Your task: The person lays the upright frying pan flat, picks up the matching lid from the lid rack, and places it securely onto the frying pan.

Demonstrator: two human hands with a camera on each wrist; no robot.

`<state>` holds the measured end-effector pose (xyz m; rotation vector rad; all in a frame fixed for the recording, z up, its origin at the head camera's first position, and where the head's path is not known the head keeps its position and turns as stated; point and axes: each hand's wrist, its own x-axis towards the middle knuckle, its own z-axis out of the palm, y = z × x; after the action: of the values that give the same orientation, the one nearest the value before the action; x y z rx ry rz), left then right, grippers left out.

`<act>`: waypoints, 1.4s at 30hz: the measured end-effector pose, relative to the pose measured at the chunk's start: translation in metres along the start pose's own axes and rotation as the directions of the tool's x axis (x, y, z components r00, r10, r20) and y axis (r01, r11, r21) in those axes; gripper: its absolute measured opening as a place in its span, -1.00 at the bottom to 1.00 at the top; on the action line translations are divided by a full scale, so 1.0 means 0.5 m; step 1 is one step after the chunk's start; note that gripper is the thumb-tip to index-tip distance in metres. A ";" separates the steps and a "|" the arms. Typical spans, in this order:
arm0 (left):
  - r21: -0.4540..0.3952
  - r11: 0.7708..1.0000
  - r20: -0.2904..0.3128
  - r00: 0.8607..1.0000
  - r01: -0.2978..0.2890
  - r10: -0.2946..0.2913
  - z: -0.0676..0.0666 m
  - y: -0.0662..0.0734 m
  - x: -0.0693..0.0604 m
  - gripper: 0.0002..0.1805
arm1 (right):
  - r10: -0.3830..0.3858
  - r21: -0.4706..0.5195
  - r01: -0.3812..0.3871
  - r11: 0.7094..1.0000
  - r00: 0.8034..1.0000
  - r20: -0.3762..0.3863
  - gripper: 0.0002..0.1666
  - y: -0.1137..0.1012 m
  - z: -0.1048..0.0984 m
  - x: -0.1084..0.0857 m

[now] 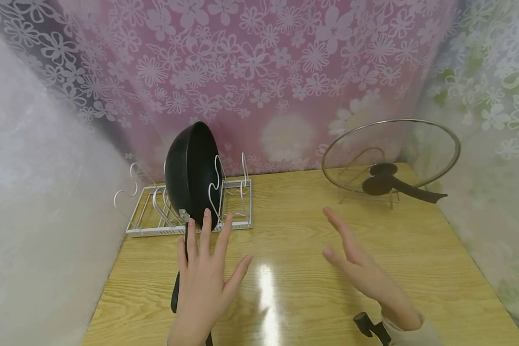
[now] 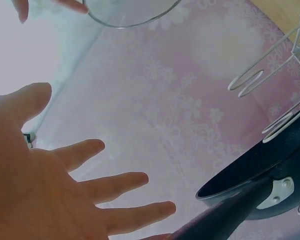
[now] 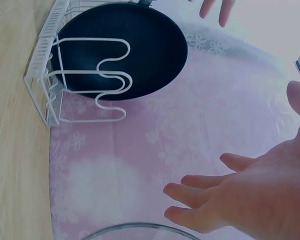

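Observation:
A black wok (image 1: 177, 168) stands on its side in a white wire rack (image 1: 238, 225) at the back left, its handle (image 1: 175, 292) pointing toward me. My left hand (image 1: 205, 278), fingers spread, hovers in front of the wok and hides part of the handle. In the left wrist view its palm (image 2: 45, 195) shows nothing held. My right hand (image 1: 367, 274) is held up over the right half of the table with fingers extended and nothing in it. Beyond it, a glass lid (image 1: 456, 149) with a dark knob leans on a wire stand (image 1: 391, 199).
The wooden table (image 1: 294, 240) carries everything. A pink flowered curtain (image 1: 268, 91) hangs behind, with pale coverings at both sides. A black spatula-like handle (image 1: 415, 191) lies across the lid. Near my right wrist is a dark strap mount (image 1: 365, 324).

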<state>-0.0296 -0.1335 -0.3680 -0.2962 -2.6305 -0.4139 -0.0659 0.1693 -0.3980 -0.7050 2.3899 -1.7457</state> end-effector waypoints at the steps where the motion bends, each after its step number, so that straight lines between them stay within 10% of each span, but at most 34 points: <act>1: -0.008 1.000 0.011 1.000 0.008 -0.008 -0.005 0.000 -0.002 -0.18 | -0.008 0.009 0.008 1.000 1.000 -0.004 -0.12 0.001 0.003 0.002; 23: -0.281 0.948 0.077 0.988 0.150 -0.133 -0.079 -0.054 -0.022 -0.11 | -0.057 0.344 0.047 0.938 0.998 0.020 -0.40 0.015 0.088 0.057; 42: -0.632 0.683 0.266 0.930 0.366 -0.253 -0.072 -0.172 -0.007 -0.52 | -0.059 0.519 0.018 0.855 0.996 0.064 -0.37 -0.005 0.200 0.096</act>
<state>-0.0355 -0.2261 -0.3598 -0.0929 -2.5746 -1.5408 -0.0737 0.0611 -0.4205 -0.7192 1.7282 -2.1927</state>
